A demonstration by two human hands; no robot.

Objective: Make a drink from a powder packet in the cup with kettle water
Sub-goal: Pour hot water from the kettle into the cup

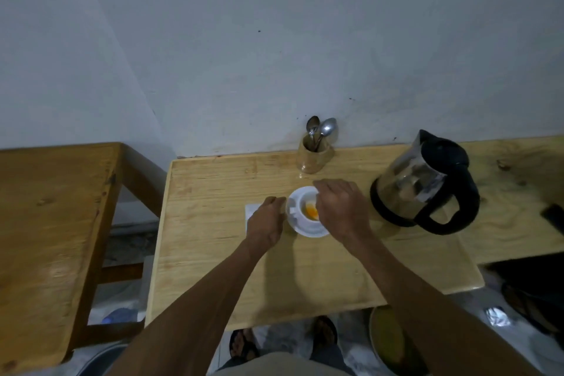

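A white cup (300,203) stands on a white saucer (311,232) in the middle of the wooden table (213,223). Orange powder (312,210) lies inside the cup. My right hand (338,207) hovers over the cup with its fingers curled down, pinching what looks like a small pale powder packet (309,203), mostly hidden. My left hand (267,220) rests on a white napkin (251,210), and its curled fingers touch the saucer's left rim. The steel kettle (421,183), with black lid and handle, stands to the right of the cup.
A wooden holder (314,157) with two spoons (322,130) stands at the wall behind the cup. A second wooden table (52,223) is on the left. A dark flat object (554,217) lies at the far right. My feet and a green-rimmed basin (390,342) are below the table edge.
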